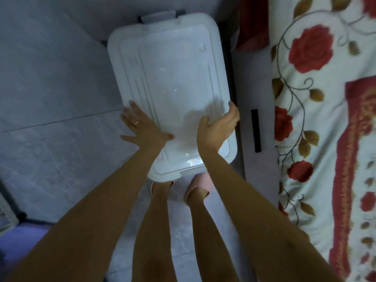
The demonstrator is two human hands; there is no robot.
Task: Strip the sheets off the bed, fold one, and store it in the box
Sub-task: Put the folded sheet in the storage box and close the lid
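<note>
Holding the lid (173,78) with two hands, you stand over the box, and the box is almost all hidden under the lid. Only a grey handle (160,16) shows at the far end. Your right hand (217,127) has the lid's right edge, with the thumb on top and the fingers curled under it, so that side is gripped well. Your left hand (142,127) is at the left edge with its fingers straight and spread apart. Only the thumb lies on the lid, so I think that side is just pushed on, not gripped. The sheet (317,110) with red roses is on the bed at the right. It is not stripped or folded yet, so nothing is ready to go in the box. Here is what could go wrong. The lid is big and smooth, and only one hand really holds it. If you lift or tip it fast, the left side may slip and fall. Your slippers (196,190) are right by the near end of the lid, so it could land on your toes. The bed side (256,82) is just beside the lid on the right, so a swing that way could bang it. Curl your left fingers under first, and put the lid down on the floor to the left.
</note>
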